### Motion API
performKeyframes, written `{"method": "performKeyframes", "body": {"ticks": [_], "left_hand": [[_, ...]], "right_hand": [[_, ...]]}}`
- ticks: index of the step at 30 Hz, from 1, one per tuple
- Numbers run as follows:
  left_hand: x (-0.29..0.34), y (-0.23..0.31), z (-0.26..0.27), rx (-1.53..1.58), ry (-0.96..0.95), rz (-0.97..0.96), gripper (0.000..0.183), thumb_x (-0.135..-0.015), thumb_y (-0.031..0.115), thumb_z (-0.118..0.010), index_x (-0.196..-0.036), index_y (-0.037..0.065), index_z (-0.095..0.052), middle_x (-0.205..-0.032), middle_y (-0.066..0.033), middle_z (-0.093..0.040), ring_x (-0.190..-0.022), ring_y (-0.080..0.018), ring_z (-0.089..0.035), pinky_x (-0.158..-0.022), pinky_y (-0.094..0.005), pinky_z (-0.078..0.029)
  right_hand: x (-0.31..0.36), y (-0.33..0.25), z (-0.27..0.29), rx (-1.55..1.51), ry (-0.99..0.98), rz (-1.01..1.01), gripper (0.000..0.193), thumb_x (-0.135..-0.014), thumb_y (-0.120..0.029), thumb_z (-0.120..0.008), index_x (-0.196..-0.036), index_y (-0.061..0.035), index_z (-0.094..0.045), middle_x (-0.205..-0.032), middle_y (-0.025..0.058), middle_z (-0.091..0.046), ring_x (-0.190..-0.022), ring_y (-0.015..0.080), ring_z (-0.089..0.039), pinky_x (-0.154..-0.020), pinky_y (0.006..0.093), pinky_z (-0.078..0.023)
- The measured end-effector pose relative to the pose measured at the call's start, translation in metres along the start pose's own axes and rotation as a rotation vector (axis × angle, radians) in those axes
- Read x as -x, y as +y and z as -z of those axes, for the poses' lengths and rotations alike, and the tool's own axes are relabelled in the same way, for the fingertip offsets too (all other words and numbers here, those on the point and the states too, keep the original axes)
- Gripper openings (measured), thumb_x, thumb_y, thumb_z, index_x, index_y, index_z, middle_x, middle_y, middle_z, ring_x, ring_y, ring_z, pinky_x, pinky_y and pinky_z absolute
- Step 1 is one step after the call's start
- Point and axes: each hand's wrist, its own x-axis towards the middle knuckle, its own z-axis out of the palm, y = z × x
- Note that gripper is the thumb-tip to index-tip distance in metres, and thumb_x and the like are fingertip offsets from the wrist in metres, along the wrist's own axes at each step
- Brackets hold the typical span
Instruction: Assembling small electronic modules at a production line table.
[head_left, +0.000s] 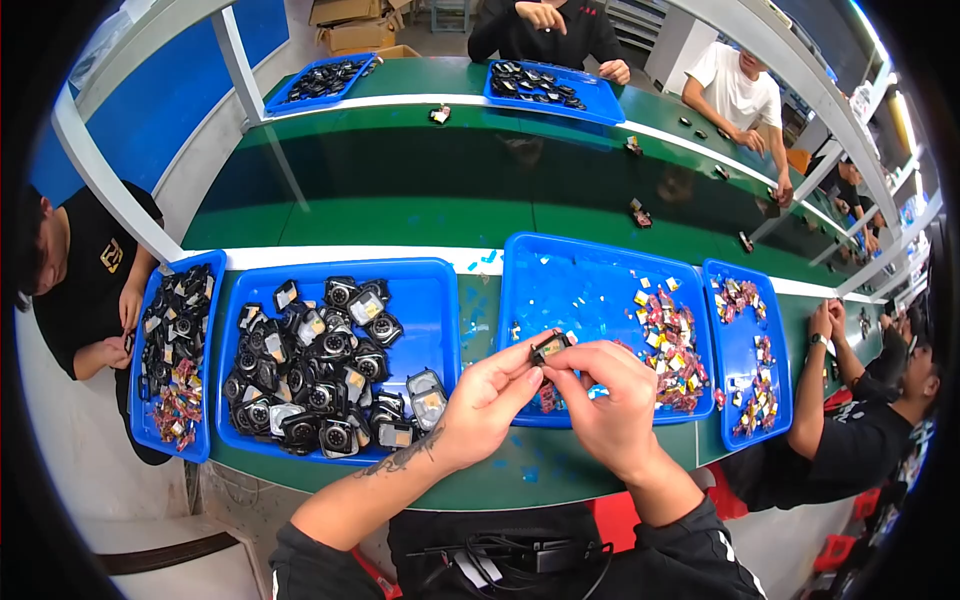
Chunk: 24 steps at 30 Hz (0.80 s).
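In front of me a small black watch case (549,346) is tilted so its inside, with a yellowish part, shows. My left hand (487,398) is closed on its left side, thumb and fingers pinching the edge. My right hand (612,395) is closed too, its thumb and fingertips at the case's lower right edge; whether it also pinches a small part is hidden. To the left, a blue tray (425,285) bears a heap of black watch cases (318,345). Beneath my hands, another blue tray (590,255) has small red, yellow and white parts (668,345) along its right side.
Farther right stands a blue tray (715,285) of similar small parts; at far left, another blue tray (205,440) mixes cases and parts. Beyond is a green conveyor belt (400,200) with scattered pieces. Co-workers sit on both sides and across. Cables (500,560) lie at my lap.
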Motion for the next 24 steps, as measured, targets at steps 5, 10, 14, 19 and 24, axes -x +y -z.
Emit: {"method": "performKeyframes", "body": {"ticks": [5, 10, 14, 19, 24], "left_hand": [[0.001, 0.000, -0.001, -0.028, -0.004, 0.010, 0.044, -0.099, 0.003, -0.044, -0.142, -0.006, -0.036, -0.133, -0.0117, -0.053, -0.122, -0.0154, -0.050, -0.105, -0.0305, -0.037], [0.002, -0.005, 0.000, -0.048, 0.002, 0.021, 0.045, -0.099, 0.004, -0.043, -0.143, -0.006, -0.034, -0.134, -0.0120, -0.052, -0.123, -0.0153, -0.049, -0.105, -0.0303, -0.037], [0.004, 0.000, -0.003, -0.051, -0.030, 0.039, 0.045, -0.100, 0.005, -0.041, -0.143, -0.006, -0.034, -0.135, -0.0105, -0.051, -0.121, -0.0139, -0.050, -0.104, -0.0290, -0.038], [0.006, 0.001, -0.003, 0.045, -0.027, 0.086, 0.045, -0.101, 0.006, -0.039, -0.144, -0.005, -0.033, -0.135, -0.0098, -0.052, -0.119, -0.0126, -0.051, -0.099, -0.0268, -0.041], [-0.004, 0.011, -0.012, 0.182, 0.146, -0.028, 0.043, -0.099, 0.008, -0.045, -0.139, -0.007, -0.036, -0.138, -0.0191, -0.048, -0.126, -0.0262, -0.050, -0.107, -0.0378, -0.039]], "right_hand": [[-0.001, -0.003, 0.003, -0.014, -0.045, -0.080, 0.011, -0.072, 0.001, -0.074, -0.080, -0.0035, -0.068, -0.077, 0.0079, -0.068, -0.066, 0.0245, -0.064, -0.061, 0.0347, -0.049], [-0.004, -0.004, 0.008, 0.047, -0.086, -0.089, 0.011, -0.070, 0.001, -0.075, -0.077, -0.0054, -0.070, -0.074, 0.0048, -0.068, -0.059, 0.0148, -0.054, -0.057, 0.0276, -0.042], [-0.003, -0.002, 0.011, 0.074, -0.090, -0.035, 0.014, -0.070, -0.004, -0.076, -0.076, -0.0074, -0.064, -0.071, 0.0039, -0.062, -0.062, 0.0188, -0.055, -0.060, 0.0316, -0.038], [-0.004, 0.001, 0.006, -0.049, -0.042, -0.210, 0.028, -0.067, -0.007, -0.080, -0.079, -0.0059, -0.055, -0.074, 0.0051, -0.055, -0.068, 0.0193, -0.052, -0.063, 0.0329, -0.040], [0.007, 0.001, 0.005, -0.074, 0.035, 0.147, 0.044, -0.060, -0.016, -0.088, -0.092, -0.0076, -0.059, -0.089, 0.0068, -0.058, -0.077, 0.0240, -0.056, -0.069, 0.0345, -0.045]]}}
